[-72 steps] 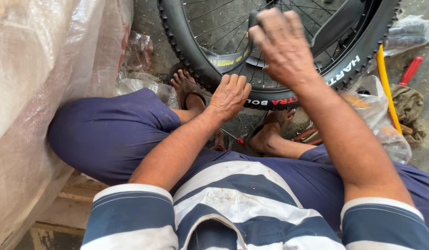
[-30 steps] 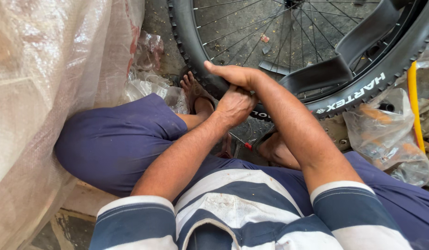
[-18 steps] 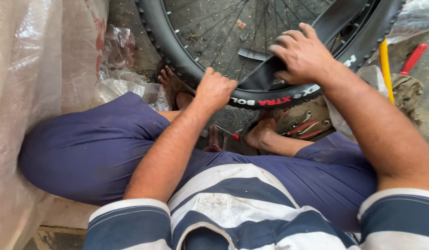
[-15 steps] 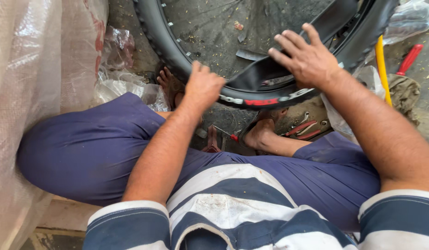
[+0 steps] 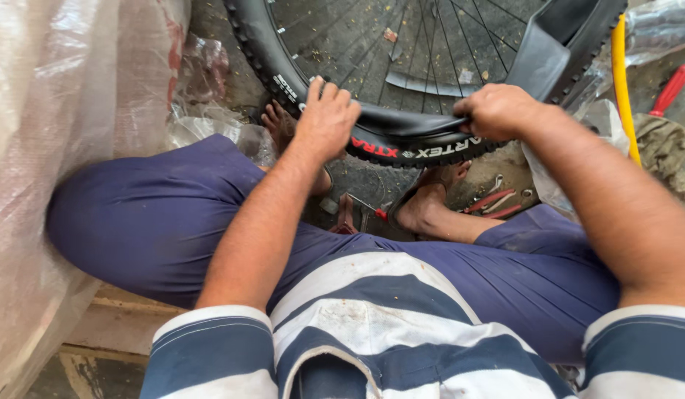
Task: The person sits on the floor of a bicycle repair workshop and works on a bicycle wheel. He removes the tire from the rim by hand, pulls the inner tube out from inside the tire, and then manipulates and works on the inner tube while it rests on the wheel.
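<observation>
A black knobby bicycle tyre (image 5: pixel 257 52) on a spoked wheel stands on the ground in front of my crossed legs. My left hand (image 5: pixel 327 118) grips the tyre's near edge, fingers curled over the bead. My right hand (image 5: pixel 497 111) clutches the same edge further right, where a black inner tube (image 5: pixel 549 52) loops up out of the tyre. Thin spokes (image 5: pixel 424 37) fan out above both hands. My bare feet rest under the wheel.
Crinkled clear plastic sheeting (image 5: pixel 69 133) fills the left side. Small red-handled tools (image 5: pixel 490 203) lie on the ground by my right foot. A yellow hose (image 5: pixel 622 81), a red handle (image 5: pixel 671 85) and a plastic bag (image 5: pixel 594 125) sit at the right.
Both hands have shifted along the tyre; my right hand dropped from the upper rim to the near edge, and my left hand now presses over the bead. The wheel has turned.
</observation>
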`<state>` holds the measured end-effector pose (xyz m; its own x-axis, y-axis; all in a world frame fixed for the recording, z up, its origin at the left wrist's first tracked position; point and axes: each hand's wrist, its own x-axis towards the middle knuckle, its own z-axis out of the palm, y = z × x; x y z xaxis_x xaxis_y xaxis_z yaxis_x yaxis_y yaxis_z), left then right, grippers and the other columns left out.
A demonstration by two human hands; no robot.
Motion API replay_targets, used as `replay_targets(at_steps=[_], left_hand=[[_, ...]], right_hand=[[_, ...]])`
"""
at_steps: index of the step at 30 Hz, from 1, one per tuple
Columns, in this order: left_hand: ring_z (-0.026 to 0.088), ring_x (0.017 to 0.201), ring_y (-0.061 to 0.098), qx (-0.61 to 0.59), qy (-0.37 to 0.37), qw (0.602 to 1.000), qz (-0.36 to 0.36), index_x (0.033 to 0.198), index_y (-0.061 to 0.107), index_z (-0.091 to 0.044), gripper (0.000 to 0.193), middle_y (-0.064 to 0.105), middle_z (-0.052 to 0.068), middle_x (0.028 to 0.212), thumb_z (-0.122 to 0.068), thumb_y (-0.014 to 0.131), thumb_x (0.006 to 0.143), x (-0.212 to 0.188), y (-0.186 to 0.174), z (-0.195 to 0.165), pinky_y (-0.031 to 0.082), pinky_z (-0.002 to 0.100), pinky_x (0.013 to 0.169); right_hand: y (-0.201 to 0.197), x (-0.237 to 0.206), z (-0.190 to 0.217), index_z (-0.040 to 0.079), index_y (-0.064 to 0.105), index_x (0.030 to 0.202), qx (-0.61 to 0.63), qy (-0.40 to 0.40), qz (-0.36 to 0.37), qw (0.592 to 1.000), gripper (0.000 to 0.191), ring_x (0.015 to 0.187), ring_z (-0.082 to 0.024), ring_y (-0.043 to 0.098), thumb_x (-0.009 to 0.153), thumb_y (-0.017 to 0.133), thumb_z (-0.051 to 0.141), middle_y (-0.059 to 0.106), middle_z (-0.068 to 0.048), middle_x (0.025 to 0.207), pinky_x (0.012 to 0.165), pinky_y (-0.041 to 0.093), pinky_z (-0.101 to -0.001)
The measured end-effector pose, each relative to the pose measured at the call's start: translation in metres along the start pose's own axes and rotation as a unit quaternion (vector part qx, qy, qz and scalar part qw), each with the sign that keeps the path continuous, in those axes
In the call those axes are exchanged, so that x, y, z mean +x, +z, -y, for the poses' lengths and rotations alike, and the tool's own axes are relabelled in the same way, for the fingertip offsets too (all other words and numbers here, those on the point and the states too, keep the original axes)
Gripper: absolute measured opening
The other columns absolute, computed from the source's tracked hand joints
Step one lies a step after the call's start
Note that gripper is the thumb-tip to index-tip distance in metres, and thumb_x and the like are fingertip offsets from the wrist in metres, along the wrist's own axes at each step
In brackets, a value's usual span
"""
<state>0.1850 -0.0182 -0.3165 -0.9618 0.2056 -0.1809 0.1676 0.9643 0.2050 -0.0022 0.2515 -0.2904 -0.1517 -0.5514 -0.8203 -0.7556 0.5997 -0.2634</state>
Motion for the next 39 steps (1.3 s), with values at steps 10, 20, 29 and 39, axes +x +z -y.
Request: replay_targets(at_steps=[10,20,29,39], left_hand=[[0.029,0.1,0.056,-0.011,-0.008,1.0,-0.004,0.09,0.067,-0.013,0.007,0.061,0.009,0.093,-0.017,0.063,0.087,-0.006,-0.003,-0.016,0.04,0.045,0.092],[0.034,0.105,0.057,-0.028,-0.009,0.999,-0.028,0.083,0.07,-0.01,0.009,0.064,0.016,0.111,-0.016,0.063,0.083,-0.007,-0.016,-0.019,0.041,0.046,0.094],[0.031,0.097,0.064,-0.07,0.0,0.997,0.027,0.095,0.071,-0.014,0.012,0.07,0.009,0.092,-0.011,0.062,0.088,-0.001,-0.015,-0.019,0.037,0.051,0.106],[0.03,0.104,0.069,0.006,-0.046,0.968,0.245,0.096,0.079,-0.018,0.019,0.076,0.01,0.097,-0.021,0.06,0.095,0.019,-0.011,0.005,0.039,0.048,0.096]], right_hand=[[-0.001,0.044,0.084,0.011,0.064,0.107,-0.112,-0.228,-0.176,0.951,0.026,0.109,-0.029,0.062,0.081,0.063,0.016,0.06,-0.011,0.119,0.079,0.055,-0.0426],[0.019,0.042,0.069,0.004,0.061,0.102,0.102,-0.155,-0.247,0.951,0.014,0.091,-0.038,0.066,0.093,0.058,0.015,0.068,-0.018,0.092,0.079,0.053,-0.0502],[-0.006,0.052,0.085,0.016,0.072,0.12,0.324,-0.086,0.065,0.94,0.048,0.101,-0.031,0.071,0.077,0.07,0.038,0.075,-0.012,0.105,0.09,0.053,-0.0448],[0.002,0.066,0.116,0.012,0.061,0.132,0.33,-0.146,-0.012,0.933,0.07,0.11,-0.033,0.07,0.074,0.083,0.047,0.072,-0.017,0.118,0.095,0.054,-0.045]])
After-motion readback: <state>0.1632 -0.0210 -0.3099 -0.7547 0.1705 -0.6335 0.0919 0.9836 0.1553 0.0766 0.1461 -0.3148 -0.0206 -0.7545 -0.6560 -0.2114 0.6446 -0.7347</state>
